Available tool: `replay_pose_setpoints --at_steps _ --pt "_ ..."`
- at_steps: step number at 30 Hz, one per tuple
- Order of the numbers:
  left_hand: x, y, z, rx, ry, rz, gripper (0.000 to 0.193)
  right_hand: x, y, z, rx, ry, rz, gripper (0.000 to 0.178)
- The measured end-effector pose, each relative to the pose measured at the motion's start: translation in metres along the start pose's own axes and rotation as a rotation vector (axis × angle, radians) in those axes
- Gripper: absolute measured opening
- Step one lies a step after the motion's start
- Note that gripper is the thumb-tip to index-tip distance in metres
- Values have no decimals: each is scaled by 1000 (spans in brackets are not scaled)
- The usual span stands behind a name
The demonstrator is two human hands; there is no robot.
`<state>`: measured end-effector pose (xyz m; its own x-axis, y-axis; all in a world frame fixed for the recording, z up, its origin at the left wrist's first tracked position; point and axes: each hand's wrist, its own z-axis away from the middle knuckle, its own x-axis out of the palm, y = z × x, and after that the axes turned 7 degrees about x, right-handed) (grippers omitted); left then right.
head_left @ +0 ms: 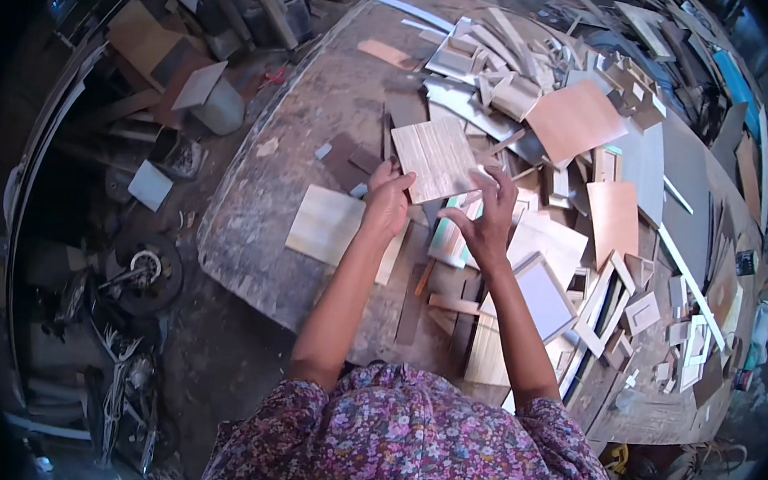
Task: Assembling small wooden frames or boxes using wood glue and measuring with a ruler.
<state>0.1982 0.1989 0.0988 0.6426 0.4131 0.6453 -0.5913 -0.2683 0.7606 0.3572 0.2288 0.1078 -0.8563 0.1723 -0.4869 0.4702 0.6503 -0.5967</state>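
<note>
Head: left fingers (402,182) pinch panel (432,152), right fingers (504,188) parted.

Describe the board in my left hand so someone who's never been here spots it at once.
Start at the big brown table, then your left hand above it. That hand grips the board by its left edge. It is squarish and pale with fine darker streaks, held up, while the pale panel to its lower left lies flat on the table.
</note>
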Motion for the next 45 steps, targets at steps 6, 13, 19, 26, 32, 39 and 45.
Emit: replay_pose_setpoints --at_steps 6,13,19,26,32,39,45 --pt "-50 11 62 -113 -51 -71 45 28 -3 58 969 -301 -867 49" --pt "-106 9 94 -329 -47 -120 41 52 -28 113 1082 -360 -972 32" --pt "-185 8 103 -439 -47 -344 27 84 -63 164 1087 -478 -462 37" --pt "-223 6 68 -438 -176 -673 26 131 -81 185 951 -217 -175 49" --pt "-209 15 51 67 -456 -1177 44 134 -96 180 916 -40 -62 54" --pt "-154 5 84 288 -588 -1553 69 99 -102 179 1025 150 -127 46" --pt "-112 -26 111 66 -860 -1194 27 70 -92 189 1014 195 -80 45"
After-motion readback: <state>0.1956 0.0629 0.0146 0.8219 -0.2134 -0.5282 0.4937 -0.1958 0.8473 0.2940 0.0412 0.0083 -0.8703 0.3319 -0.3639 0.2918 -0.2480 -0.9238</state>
